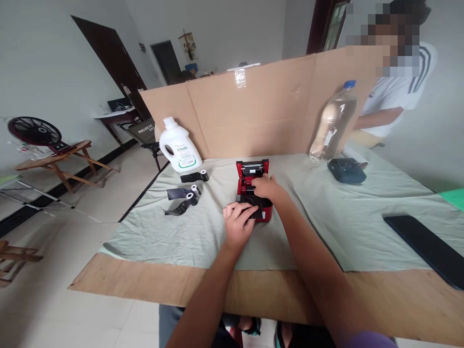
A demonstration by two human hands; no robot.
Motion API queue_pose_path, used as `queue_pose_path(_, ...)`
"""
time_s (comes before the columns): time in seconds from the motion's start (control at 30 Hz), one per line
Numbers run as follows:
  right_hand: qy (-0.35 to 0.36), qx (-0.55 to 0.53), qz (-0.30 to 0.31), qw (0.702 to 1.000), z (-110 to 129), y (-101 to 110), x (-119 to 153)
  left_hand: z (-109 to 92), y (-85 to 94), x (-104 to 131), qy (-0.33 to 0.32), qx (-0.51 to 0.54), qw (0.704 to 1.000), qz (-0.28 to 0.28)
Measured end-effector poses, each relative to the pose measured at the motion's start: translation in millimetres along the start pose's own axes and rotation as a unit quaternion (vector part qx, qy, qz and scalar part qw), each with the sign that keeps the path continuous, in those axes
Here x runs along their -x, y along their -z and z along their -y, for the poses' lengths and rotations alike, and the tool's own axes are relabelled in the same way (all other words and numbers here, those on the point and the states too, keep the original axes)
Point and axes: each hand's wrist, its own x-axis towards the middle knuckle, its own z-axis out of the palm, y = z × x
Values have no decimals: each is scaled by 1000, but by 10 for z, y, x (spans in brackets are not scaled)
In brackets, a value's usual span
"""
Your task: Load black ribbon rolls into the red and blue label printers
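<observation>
I see 2 hands at work on 1 small red label printer (pixel 243 186), which sits mid-table with its lid raised at the far end. The left hand (pixel 239 218) lies over the near left edge, 4 fingers bent across a black panel; I cannot tell whether it grips. The right hand (pixel 267 187) comes in from the right, fingers inside the open body; their tips are partly hidden, so I cannot tell if they pinch anything.

To the left I count 3 black ribbon rolls (pixel 190 199) with pale cores and loose tails, the nearer 2 close together. Behind them stands 1 white handled jug (pixel 180 147). To the right lie 1 dark boxy device (pixel 347 171) and, nearer me, 1 black smartphone (pixel 426 249); 1 clear bottle (pixel 331 125) with a blue cap stands behind the device. All rest on 1 grey-green cloth (pixel 145 237). Behind runs 1 cardboard screen (pixel 250 116); 1 person (pixel 395 106) is beyond its right end.
</observation>
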Motion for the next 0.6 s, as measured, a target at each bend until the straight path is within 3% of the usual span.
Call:
queue_pose_path(0.13, -2, -19, -11, 1000, -12, 55, 43, -36, -14, -4, -4, 14, 1000, -7)
queue_pose_path(0.27, 35, -148, -2, 988, -187, 321, 227, -68, -19, 14, -5, 17, 1000, -26)
queue_pose_path(0.3, 32, -188, -28, 981, -248, 383, 266, -71, -22, 21, -5, 16, 999, -30)
queue_pose_path(0.37, -13, -247, -144, 958, -356, 450, 296, -70, -28, 35, -6, 12, 999, -31)
queue_pose_path(0.47, -84, -316, -303, 895, -438, 388, 192, -68, -28, 43, -11, 3, 1000, -28)
queue_pose_path(0.6, -37, -414, -303, 858, -421, 168, -22, -82, -3, 17, -37, -15, 998, -39)
